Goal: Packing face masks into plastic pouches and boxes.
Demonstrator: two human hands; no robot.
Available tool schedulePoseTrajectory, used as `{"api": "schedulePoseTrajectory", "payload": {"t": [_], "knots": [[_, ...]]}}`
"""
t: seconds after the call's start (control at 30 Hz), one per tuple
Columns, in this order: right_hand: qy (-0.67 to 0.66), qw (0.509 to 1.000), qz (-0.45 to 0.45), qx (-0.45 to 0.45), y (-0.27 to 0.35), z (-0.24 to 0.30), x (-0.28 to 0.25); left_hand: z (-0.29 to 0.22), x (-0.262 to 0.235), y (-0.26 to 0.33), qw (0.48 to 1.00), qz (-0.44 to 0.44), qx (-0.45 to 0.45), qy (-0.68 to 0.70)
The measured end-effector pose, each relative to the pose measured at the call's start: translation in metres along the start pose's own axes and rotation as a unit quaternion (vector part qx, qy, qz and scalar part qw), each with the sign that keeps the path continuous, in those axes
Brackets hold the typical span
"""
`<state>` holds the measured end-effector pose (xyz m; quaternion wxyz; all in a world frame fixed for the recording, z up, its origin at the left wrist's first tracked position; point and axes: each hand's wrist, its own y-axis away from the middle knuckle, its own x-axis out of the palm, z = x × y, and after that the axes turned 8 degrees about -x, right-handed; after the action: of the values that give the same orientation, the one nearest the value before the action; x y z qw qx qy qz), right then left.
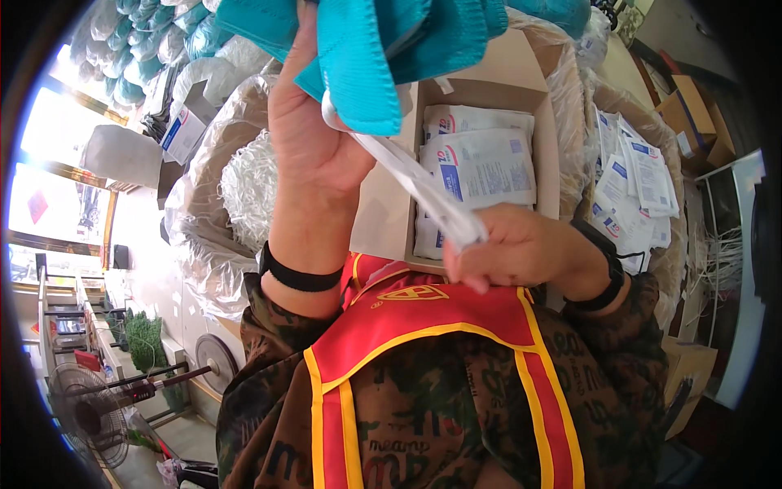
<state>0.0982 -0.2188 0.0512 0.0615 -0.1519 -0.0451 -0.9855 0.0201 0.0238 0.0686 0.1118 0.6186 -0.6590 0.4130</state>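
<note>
My left hand is raised at the top middle, closed around several teal folded face masks that fan out above the palm. White elastic straps run from the masks down to the right. My right hand, slightly blurred, grips the bundled lower end of these straps and holds them stretched taut. Beneath the straps stands an open cardboard box holding flat white-and-blue packets. The fingers of my left hand are partly hidden behind the masks.
Left of the box, a plastic-lined bin holds a heap of white strings. Loose packets fill another lined container at right. Bagged teal goods are piled at the far left; a fan stands lower left. Cardboard boxes sit far right.
</note>
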Motion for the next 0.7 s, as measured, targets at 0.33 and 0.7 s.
{"api": "schedulePoseTrajectory", "payload": {"t": [0.33,0.7], "knots": [[0.203,0.947,-0.203,-0.146,-0.023,-0.013,-0.014,0.009,0.017,-0.002,0.997,0.021,-0.036,0.062],[0.058,0.983,-0.146,-0.099,-0.044,-0.017,-0.009,0.023,0.027,-0.007,0.996,-0.011,0.004,0.088]]}}
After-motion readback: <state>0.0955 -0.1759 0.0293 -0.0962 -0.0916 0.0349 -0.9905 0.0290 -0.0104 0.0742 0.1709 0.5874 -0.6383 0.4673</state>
